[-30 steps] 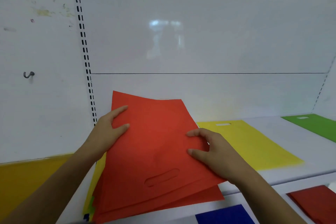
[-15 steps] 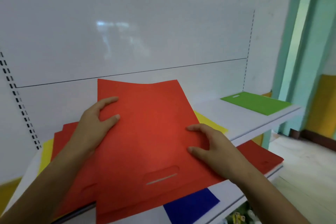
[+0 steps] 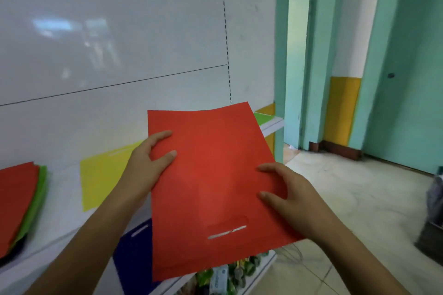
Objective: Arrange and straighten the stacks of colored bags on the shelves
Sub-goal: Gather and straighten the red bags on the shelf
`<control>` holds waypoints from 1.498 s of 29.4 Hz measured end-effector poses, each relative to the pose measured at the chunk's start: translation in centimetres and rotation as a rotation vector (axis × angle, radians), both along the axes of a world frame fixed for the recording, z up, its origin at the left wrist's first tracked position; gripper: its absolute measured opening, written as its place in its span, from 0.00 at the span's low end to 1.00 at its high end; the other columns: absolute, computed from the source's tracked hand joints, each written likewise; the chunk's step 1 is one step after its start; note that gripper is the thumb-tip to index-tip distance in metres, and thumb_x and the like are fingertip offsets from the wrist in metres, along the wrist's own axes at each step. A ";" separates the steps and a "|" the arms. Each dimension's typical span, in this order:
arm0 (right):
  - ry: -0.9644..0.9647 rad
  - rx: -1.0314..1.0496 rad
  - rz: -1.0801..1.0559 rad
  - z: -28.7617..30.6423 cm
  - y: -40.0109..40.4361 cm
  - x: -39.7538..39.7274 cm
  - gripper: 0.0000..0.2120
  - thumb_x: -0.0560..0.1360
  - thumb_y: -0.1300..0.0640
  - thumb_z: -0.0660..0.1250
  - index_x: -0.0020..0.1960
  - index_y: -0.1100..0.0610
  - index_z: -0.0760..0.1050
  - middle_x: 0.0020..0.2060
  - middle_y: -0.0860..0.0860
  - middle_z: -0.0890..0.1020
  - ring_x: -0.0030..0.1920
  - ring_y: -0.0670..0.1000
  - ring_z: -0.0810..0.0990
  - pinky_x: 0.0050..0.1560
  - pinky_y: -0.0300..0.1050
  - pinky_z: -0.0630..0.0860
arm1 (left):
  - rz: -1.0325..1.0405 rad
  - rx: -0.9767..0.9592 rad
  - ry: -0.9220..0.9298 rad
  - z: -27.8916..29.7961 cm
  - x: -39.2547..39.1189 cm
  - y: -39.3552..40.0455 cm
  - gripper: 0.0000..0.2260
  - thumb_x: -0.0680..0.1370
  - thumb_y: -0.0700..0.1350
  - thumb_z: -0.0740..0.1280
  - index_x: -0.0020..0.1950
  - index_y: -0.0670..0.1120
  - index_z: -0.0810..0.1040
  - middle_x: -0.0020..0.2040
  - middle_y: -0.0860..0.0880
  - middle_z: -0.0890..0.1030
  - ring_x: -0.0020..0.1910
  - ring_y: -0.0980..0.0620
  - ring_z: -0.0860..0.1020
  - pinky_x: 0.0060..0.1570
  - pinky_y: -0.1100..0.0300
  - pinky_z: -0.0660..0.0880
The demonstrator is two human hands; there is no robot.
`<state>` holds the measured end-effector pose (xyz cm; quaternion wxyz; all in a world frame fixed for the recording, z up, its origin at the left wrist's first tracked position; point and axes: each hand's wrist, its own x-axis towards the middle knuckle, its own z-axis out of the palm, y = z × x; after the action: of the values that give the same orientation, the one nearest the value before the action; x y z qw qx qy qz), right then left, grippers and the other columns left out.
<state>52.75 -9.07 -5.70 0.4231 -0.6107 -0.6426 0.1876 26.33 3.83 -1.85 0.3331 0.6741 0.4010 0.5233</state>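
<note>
- Progress looks partial: the red bag (image 3: 211, 189) is off the shelf (image 3: 62, 208), held in the air between the left hand (image 3: 148, 165) and right hand (image 3: 285, 196), each gripping a side edge.
- The yellow bag (image 3: 100, 179) lies flat; the red-and-green stack (image 3: 21, 199) at left is fanned and needs squaring.
- The stack is cut off by the frame, and the red bag hides most of the blue bag (image 3: 134, 256) and the green bag (image 3: 262, 117).

A small shop — white slotted shelves (image 3: 60, 203) carry flat stacks of coloured bags (image 3: 16, 199), packaged goods (image 3: 223, 275) below, near right.
</note>
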 end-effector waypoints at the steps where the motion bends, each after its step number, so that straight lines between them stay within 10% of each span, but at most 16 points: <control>1: -0.013 -0.018 -0.024 -0.7 -0.1 2.3 0.22 0.73 0.56 0.70 0.63 0.42 0.70 0.56 0.38 0.74 0.55 0.39 0.75 0.50 0.24 0.68 | -0.028 -0.036 0.010 -1.1 2.4 0.2 0.19 0.74 0.36 0.69 0.61 0.54 0.77 0.59 0.51 0.78 0.53 0.54 0.79 0.48 0.64 0.78; 11: -0.263 -0.391 -0.014 -11.2 13.3 22.5 0.24 0.75 0.57 0.67 0.67 0.45 0.65 0.64 0.42 0.73 0.62 0.43 0.72 0.58 0.32 0.64 | -0.251 -0.359 0.422 -16.4 25.3 13.6 0.12 0.74 0.37 0.69 0.52 0.52 0.81 0.56 0.55 0.80 0.54 0.59 0.78 0.56 0.60 0.76; 15: -0.261 -0.383 0.018 -14.3 16.9 25.9 0.24 0.75 0.56 0.66 0.68 0.46 0.64 0.65 0.43 0.72 0.62 0.44 0.71 0.60 0.34 0.65 | -0.228 -0.429 0.444 -20.3 28.8 16.5 0.13 0.74 0.35 0.68 0.52 0.52 0.80 0.57 0.52 0.78 0.51 0.61 0.76 0.44 0.74 0.73; 28: -0.080 -0.305 0.278 -27.3 36.9 31.2 0.26 0.74 0.67 0.58 0.71 0.56 0.63 0.66 0.54 0.71 0.62 0.53 0.73 0.59 0.42 0.68 | 0.253 -0.744 0.108 -30.1 31.6 25.5 0.19 0.76 0.32 0.66 0.61 0.52 0.74 0.62 0.45 0.75 0.55 0.48 0.77 0.58 0.52 0.74; 33: -0.052 -0.286 0.348 -32.0 43.8 30.7 0.26 0.75 0.68 0.58 0.71 0.57 0.63 0.66 0.54 0.71 0.62 0.54 0.73 0.59 0.48 0.72 | 0.421 -0.716 0.052 -33.2 32.0 29.5 0.21 0.75 0.28 0.63 0.63 0.48 0.74 0.64 0.42 0.74 0.54 0.50 0.76 0.55 0.59 0.76; 38: -0.069 -0.304 0.465 -35.2 48.6 29.7 0.23 0.76 0.68 0.57 0.71 0.60 0.63 0.64 0.59 0.71 0.62 0.58 0.71 0.62 0.50 0.69 | 0.580 -0.662 0.155 -35.5 31.4 34.3 0.23 0.75 0.27 0.61 0.66 0.45 0.74 0.61 0.48 0.75 0.49 0.57 0.77 0.41 0.73 0.75; 44: -0.204 -0.354 0.457 -39.3 52.4 27.5 0.20 0.76 0.65 0.57 0.68 0.59 0.65 0.61 0.57 0.71 0.57 0.59 0.74 0.59 0.53 0.73 | 0.754 -0.596 0.315 -40.9 28.5 38.2 0.22 0.75 0.28 0.62 0.65 0.46 0.75 0.66 0.45 0.75 0.56 0.47 0.77 0.57 0.57 0.75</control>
<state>80.26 43.35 -44.96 0.1902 -0.5301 -0.7599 0.3247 54.86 42.05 -42.72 0.2343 0.4291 0.7937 0.3619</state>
